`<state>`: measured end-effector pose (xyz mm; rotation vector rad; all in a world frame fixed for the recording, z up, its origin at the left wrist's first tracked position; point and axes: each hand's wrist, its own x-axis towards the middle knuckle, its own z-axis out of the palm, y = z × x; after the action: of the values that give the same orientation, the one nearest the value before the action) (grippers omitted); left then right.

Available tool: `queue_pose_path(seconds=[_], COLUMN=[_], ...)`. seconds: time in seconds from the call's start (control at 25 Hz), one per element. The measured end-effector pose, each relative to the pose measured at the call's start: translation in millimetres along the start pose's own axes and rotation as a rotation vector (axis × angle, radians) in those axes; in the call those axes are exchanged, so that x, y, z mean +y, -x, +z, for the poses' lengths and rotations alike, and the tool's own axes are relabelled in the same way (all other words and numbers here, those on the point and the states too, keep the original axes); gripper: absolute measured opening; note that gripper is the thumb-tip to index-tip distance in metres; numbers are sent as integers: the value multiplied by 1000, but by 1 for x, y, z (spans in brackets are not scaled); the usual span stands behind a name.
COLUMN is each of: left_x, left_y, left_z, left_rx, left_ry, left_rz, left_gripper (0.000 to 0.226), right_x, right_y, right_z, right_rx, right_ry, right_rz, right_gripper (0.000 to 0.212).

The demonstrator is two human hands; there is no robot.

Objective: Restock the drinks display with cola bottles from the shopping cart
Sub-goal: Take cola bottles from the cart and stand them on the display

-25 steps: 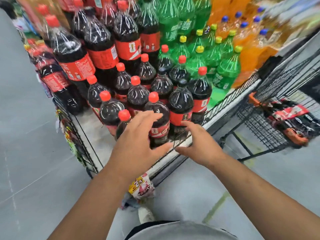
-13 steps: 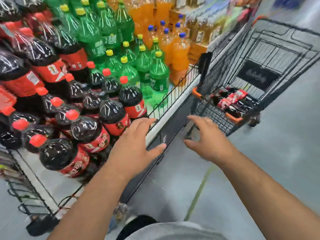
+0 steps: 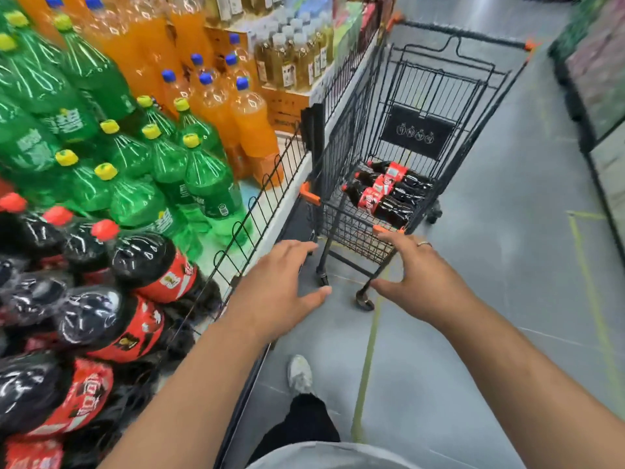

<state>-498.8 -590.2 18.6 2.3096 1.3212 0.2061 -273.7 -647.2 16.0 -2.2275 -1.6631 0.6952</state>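
Observation:
A black wire shopping cart (image 3: 473,106) stands ahead in the aisle, close beside the drinks display (image 3: 270,184). Three cola bottles (image 3: 385,194) with red labels lie on their sides in its basket. Standing cola bottles (image 3: 148,265) with red caps fill the display's lower left. My left hand (image 3: 274,292) hovers open over the floor just past the display's wire fence. My right hand (image 3: 419,282) is open too, fingers spread, its fingertips close to the cart's near rim. Neither hand holds anything.
Green bottles (image 3: 199,184) with yellow caps and orange bottles (image 3: 250,123) with blue caps stand behind the cola. Another shelf unit (image 3: 595,79) lines the aisle's right side. A grey floor with a yellow line (image 3: 365,374) runs under me; my shoe (image 3: 299,374) shows below.
My view has swung right from the cola bottles to the cart. Both hands have left the display and moved toward the cart, still empty.

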Motion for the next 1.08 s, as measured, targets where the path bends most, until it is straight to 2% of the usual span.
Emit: queue_pose_path(seconds=[0.4, 0.64, 0.96, 1.08], left_x=[-7, -5, 44, 59], left_y=[-212, -292, -413, -453], left_z=[-11, 3, 26, 38], left_rx=[-171, -276, -250, -243], left_ry=[-40, -1, 82, 95], left_rz=[138, 129, 49, -49], left_gripper=[69, 71, 78, 74], right_x=[18, 46, 120, 148], right_y=[-143, -205, -325, -365], right_z=[-20, -31, -79, -94], right_rx=[23, 12, -97, -171], right_ry=[-36, -112, -129, -91], right_rz=[231, 294, 211, 158], right_gripper=[79, 76, 80, 81])
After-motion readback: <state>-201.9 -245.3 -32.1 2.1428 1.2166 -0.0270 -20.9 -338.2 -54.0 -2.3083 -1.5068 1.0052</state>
